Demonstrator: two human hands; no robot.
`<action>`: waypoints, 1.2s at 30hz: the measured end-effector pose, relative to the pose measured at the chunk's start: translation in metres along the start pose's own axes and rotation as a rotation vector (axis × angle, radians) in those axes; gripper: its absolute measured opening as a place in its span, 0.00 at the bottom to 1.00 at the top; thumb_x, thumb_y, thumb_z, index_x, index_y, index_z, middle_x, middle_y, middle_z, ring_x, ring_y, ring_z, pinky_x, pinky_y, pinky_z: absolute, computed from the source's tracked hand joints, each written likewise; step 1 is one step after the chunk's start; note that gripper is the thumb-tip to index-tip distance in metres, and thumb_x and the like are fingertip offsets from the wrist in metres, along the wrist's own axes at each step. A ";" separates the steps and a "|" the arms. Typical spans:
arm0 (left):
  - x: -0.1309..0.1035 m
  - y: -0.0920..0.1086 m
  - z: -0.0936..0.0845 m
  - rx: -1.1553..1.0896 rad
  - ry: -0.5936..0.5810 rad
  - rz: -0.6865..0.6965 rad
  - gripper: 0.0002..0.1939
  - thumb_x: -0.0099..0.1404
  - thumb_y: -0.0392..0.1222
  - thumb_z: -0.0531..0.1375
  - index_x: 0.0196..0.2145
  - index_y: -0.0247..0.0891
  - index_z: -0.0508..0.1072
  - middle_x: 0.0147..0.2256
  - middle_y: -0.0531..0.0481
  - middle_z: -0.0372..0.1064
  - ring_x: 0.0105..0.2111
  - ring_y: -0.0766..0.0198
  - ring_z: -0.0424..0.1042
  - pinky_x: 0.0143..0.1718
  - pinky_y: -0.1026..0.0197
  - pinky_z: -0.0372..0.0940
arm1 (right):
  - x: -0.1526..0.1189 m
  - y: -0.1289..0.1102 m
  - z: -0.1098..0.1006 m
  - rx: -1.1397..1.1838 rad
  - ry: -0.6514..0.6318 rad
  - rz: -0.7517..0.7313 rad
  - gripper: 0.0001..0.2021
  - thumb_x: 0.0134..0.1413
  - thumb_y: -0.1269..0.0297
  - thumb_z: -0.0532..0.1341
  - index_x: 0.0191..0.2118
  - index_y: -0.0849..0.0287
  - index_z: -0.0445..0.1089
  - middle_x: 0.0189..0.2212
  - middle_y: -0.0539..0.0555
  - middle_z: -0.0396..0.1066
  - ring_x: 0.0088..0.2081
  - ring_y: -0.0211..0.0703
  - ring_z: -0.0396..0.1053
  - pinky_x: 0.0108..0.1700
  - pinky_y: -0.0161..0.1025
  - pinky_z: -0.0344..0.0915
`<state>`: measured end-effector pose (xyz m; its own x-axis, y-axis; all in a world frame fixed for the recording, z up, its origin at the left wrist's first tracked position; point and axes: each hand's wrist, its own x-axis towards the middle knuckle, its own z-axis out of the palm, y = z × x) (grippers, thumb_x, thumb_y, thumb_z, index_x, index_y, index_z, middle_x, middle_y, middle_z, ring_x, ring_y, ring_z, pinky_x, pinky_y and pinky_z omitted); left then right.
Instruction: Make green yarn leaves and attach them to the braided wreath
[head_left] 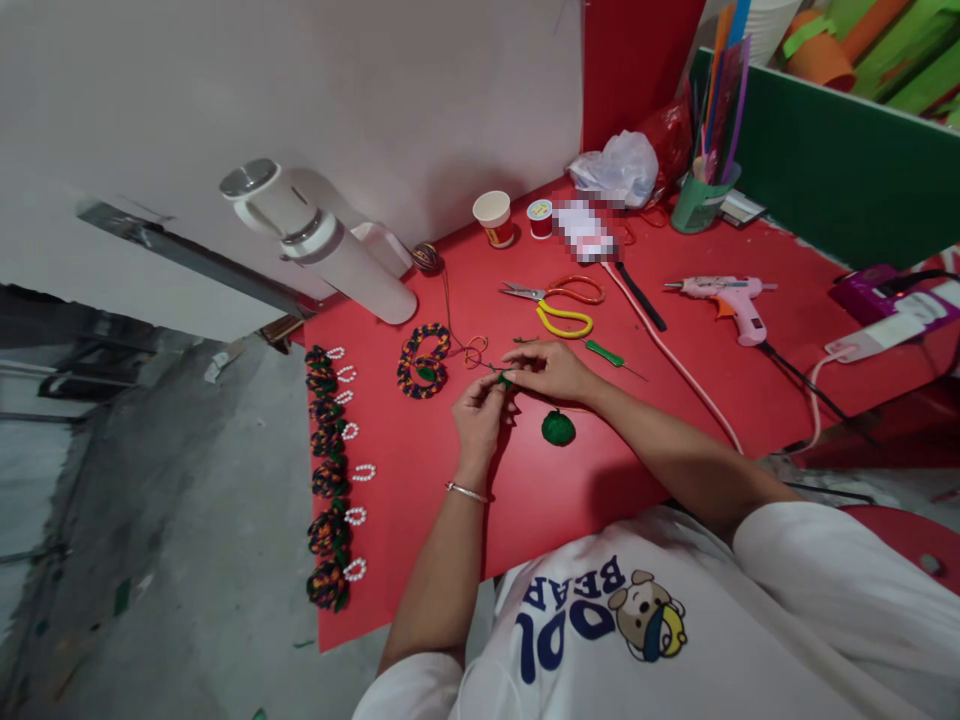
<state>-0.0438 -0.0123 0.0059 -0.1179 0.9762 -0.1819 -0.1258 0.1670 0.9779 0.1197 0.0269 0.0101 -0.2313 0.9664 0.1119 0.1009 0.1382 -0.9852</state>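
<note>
My left hand (482,405), with a bracelet at its wrist, pinches a small green yarn piece (505,379) over the red table (420,480). Fingers of my right hand (551,370) close on the same piece from the other side. A dark thread runs from between the hands toward a dark multicoloured yarn ball (426,258). Just below my right hand sits a green yarn ball (559,428). To the left of the hands lies a braided multicoloured loop (423,361) with a green part inside it.
Braided pieces (327,478) and white bead loops (364,472) line the left edge. Scissors (555,293), a green-handled hook (604,353), a paper cup (493,219) and a tall bottle (352,270) stand or lie beyond the hands. A pink glue gun (735,300) lies right.
</note>
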 end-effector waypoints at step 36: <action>0.002 -0.004 -0.004 -0.014 -0.057 0.016 0.21 0.56 0.48 0.70 0.45 0.37 0.77 0.19 0.55 0.72 0.16 0.66 0.70 0.16 0.66 0.65 | 0.000 0.002 0.002 0.172 -0.086 0.129 0.17 0.52 0.69 0.65 0.48 0.63 0.81 0.31 0.52 0.80 0.30 0.38 0.77 0.36 0.35 0.73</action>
<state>-0.0477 -0.0119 0.0008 -0.0640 0.9850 -0.1601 -0.1379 0.1501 0.9790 0.1178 0.0270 0.0079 -0.3096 0.9507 -0.0202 -0.0298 -0.0309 -0.9991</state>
